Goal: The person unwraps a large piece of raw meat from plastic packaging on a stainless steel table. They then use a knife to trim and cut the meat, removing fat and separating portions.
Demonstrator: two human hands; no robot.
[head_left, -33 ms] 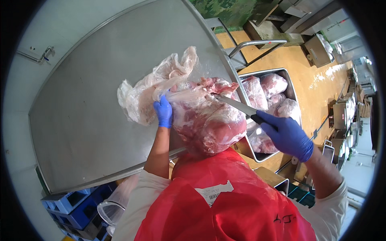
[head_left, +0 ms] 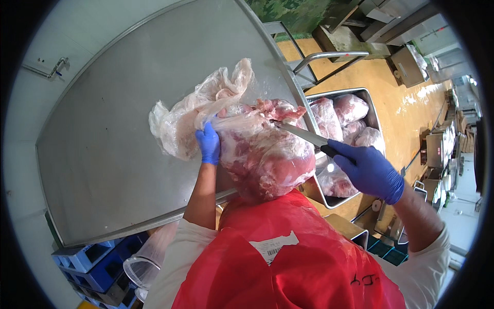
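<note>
A large piece of raw meat (head_left: 270, 167) lies at the front edge of the metal table, close against my red apron (head_left: 288, 247). Clear plastic bag film (head_left: 177, 123) is bunched along its left side and spreads onto the table. My left hand (head_left: 208, 144), in a blue glove, grips the film where it meets the meat; some fingertips are hidden. From the right, my gloved right hand (head_left: 368, 171) is closed round the black handle of a knife (head_left: 303, 135). The blade points left, its tip at the ragged upper part of the meat.
The metal table (head_left: 118, 154) stretches away to the left. Beside its right edge, a deep metal tub (head_left: 329, 203) holds several bagged meat pieces. A cart with a tubular handle (head_left: 329, 54) stands beyond. Blue pallets (head_left: 98, 273) are stacked at lower left.
My right wrist and forearm have shifted very slightly to the right. The knife tip, the meat and my left hand look nearly unmoved.
</note>
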